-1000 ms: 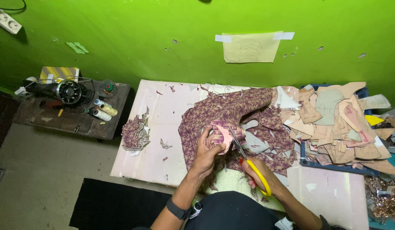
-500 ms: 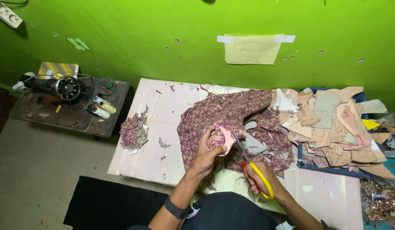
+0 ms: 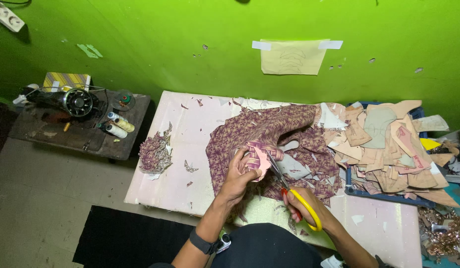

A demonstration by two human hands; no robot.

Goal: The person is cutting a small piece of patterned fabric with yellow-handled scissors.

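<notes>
My left hand (image 3: 238, 176) grips a pink paper pattern (image 3: 260, 159) together with a fold of the maroon patterned fabric (image 3: 262, 130) spread on the pale pink table (image 3: 185, 144). My right hand (image 3: 300, 203) holds yellow-handled scissors (image 3: 295, 196); their blades point up and left and meet the fabric at the pattern's right edge. A dark watch band sits on my left wrist.
A heap of tan and pink cardboard patterns (image 3: 389, 144) fills a blue tray at the right. A pile of fabric cut-outs (image 3: 154, 153) lies at the table's left edge. To the left, a low wooden bench (image 3: 56, 129) carries a black sewing machine (image 3: 66, 99) and thread spools (image 3: 116, 126).
Both hands stay at the pattern; the scissors have shifted slightly along its edge. The view has drifted a little.
</notes>
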